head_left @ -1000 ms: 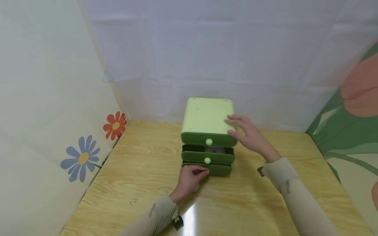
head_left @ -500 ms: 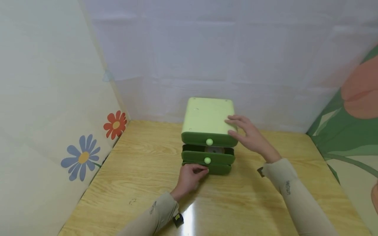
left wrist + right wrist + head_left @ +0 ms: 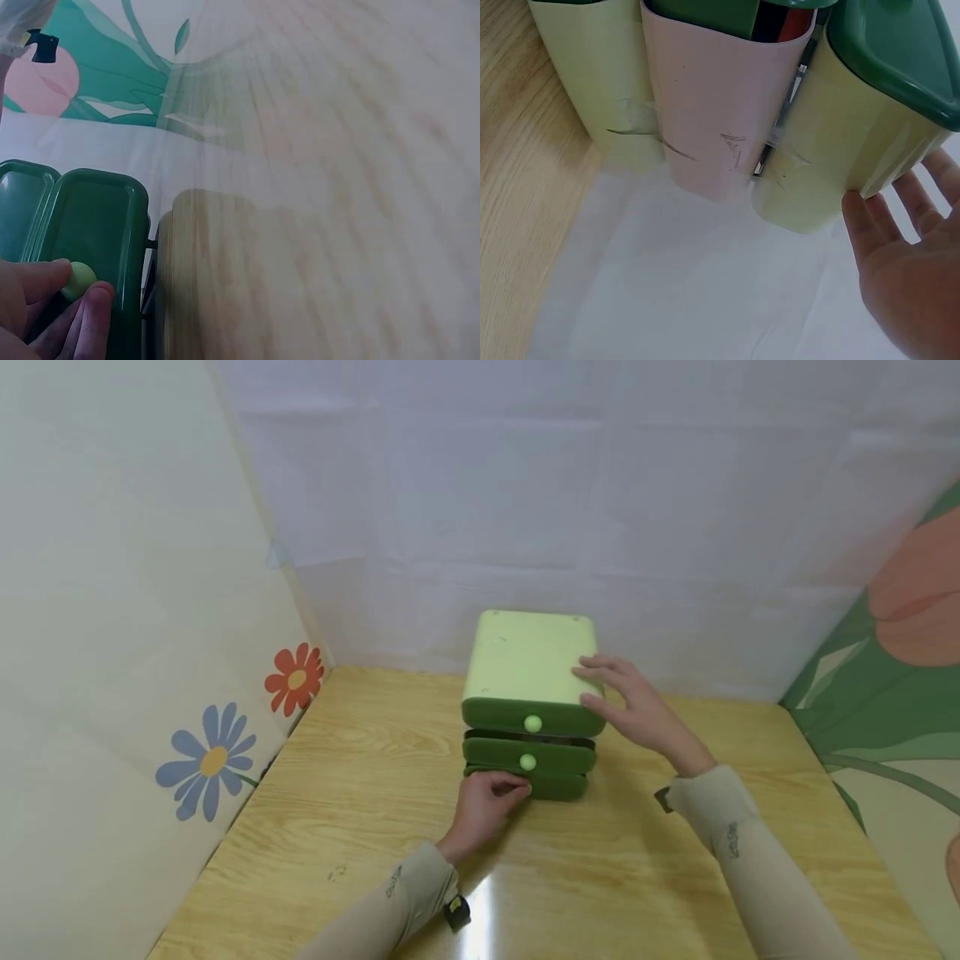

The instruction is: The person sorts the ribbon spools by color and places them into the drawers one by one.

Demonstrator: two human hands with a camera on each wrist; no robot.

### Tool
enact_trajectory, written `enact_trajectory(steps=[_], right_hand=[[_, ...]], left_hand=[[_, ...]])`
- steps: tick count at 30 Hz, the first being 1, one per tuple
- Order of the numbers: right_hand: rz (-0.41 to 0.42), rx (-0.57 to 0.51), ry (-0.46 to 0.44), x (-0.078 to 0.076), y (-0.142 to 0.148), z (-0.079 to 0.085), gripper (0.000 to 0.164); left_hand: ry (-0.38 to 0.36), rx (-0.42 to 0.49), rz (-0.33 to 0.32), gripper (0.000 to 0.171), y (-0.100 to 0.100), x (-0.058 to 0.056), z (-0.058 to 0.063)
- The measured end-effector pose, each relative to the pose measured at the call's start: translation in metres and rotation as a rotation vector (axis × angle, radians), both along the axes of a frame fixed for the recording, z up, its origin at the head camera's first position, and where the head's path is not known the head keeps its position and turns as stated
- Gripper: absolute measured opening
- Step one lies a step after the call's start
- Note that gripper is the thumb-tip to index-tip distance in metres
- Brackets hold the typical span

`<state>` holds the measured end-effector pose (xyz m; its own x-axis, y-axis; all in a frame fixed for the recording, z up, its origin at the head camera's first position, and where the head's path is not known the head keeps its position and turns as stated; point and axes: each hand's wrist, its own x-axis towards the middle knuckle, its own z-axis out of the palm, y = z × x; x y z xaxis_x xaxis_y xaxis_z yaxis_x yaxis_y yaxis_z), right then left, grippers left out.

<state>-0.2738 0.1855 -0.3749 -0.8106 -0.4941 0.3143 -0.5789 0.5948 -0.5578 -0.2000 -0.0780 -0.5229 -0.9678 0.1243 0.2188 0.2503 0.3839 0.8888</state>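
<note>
A small three-tier drawer unit with a pale green top and dark green drawer fronts stands near the back wall. My left hand pinches the round light-green knob of the bottom drawer between thumb and fingers. Above it, the middle drawer sticks out a little, a dark gap showing over its front. The top drawer looks closed. My right hand rests on the right edge of the unit's top with fingers extended. In the right wrist view, the middle tier's casing is pink.
The unit stands on a wood-grain table. Behind it hangs a white cloth wall. Flower-patterned panels close off the left and right sides. A thin dark strip shows between the upper two tiers.
The bottom and middle drawers have slid a little further into the unit, with my left hand moving forward on the knob. My right hand keeps its place on top.
</note>
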Motion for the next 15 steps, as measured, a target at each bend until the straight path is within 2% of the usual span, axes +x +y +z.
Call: enact_trajectory(steps=[15], right_hand=[[-0.003, -0.003, 0.001, -0.0008, 0.0005, -0.0009, 0.048]], left_hand=[[0.016, -0.029, 0.039, 0.004, 0.0037, -0.0108, 0.0001]])
